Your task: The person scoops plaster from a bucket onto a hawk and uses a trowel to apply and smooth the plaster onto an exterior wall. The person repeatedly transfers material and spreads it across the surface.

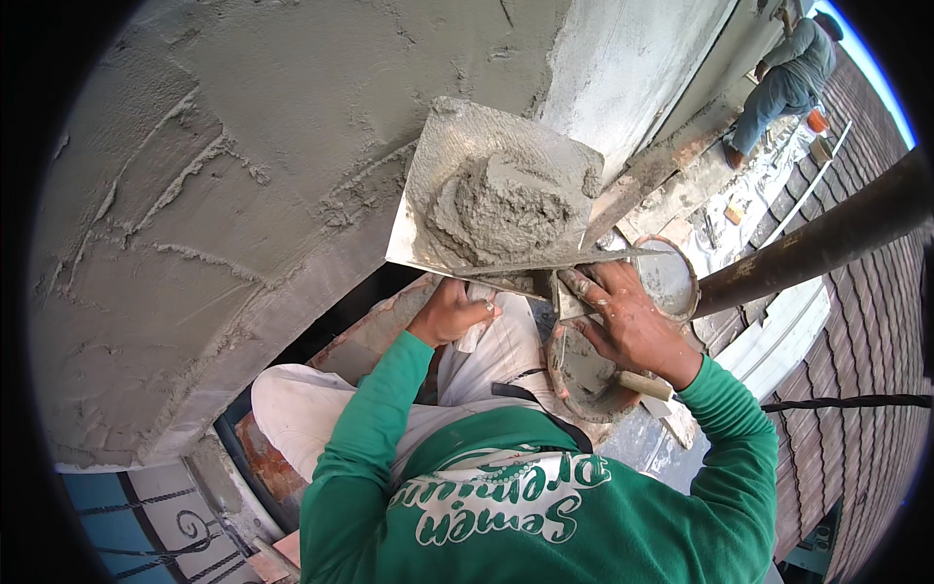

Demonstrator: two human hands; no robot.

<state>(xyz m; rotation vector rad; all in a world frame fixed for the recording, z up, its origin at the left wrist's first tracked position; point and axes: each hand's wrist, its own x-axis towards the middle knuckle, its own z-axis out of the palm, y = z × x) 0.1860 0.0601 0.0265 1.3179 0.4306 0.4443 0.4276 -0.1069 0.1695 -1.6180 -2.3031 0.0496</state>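
Observation:
My left hand [451, 311] is closed round the pale handle under a plasterer's hawk [425, 185]. A heap of wet grey mortar [511, 206] sits on the hawk's square plate. With my right hand [632, 313] I grip a plastering trowel [574, 261]; its blade shows nearly edge-on along the hawk's near edge. The trowel's handle is mostly hidden by my fingers. Below my right hand stands a bucket [552, 365] with mortar in it, and a tool with a pale wooden handle [646, 385] lies across its rim.
Grey plaster covers the wall [195, 243] at left, with raised ridges. A second bucket [693, 292] holds greyish liquid. A dark pole [817, 234] crosses at right above the tiled roof [866, 321]. Another person [788, 83] works at the far right.

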